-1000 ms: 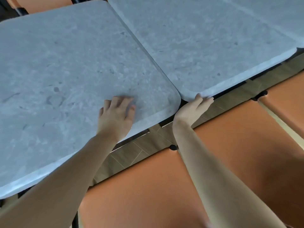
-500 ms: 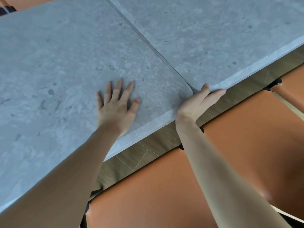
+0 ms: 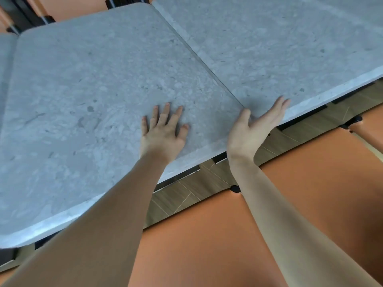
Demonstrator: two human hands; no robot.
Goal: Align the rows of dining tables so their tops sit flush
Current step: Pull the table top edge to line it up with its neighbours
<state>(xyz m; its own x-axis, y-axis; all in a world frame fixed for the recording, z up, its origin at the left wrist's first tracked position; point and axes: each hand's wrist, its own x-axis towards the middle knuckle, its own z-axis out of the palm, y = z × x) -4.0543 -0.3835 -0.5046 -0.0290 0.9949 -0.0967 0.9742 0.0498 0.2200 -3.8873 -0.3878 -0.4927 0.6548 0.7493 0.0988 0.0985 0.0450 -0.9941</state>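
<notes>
1. At nine o'clock in the head view, a sliver of a third grey tabletop (image 3: 5, 83) is seen, butted against the left dining table (image 3: 87, 112); the seam between them is blurred, so its flushness cannot be judged.
2. The left dining table, a grey stone-look slab with rounded corners, fills the view from nine o'clock to the centre. Its near edge runs toward seven o'clock.
3. The left hand (image 3: 163, 133) is laid flat on that slab just inside the near edge, fingers straight and spread, nothing grasped. It is judged to be pressed down so the slab is steadied or nudged by friction.
4. The seam between the two tabletops runs from twelve o'clock down to the centre, and the tops are seen touching along it.
5. The right hand (image 3: 255, 129) is placed at the near end of that seam, thumb on top at the joint, straight fingers laid along the front edge of the right dining table (image 3: 290, 44). No curl round the edge is visible; it is judged to be feeling or pushing the two front edges level.
6. The front edges appear nearly in line, so the alignment is judged almost done.
7. Orange seat cushions (image 3: 228, 235) lie from five to seven o'clock, over a wood-pattern floor (image 3: 182, 195).
</notes>
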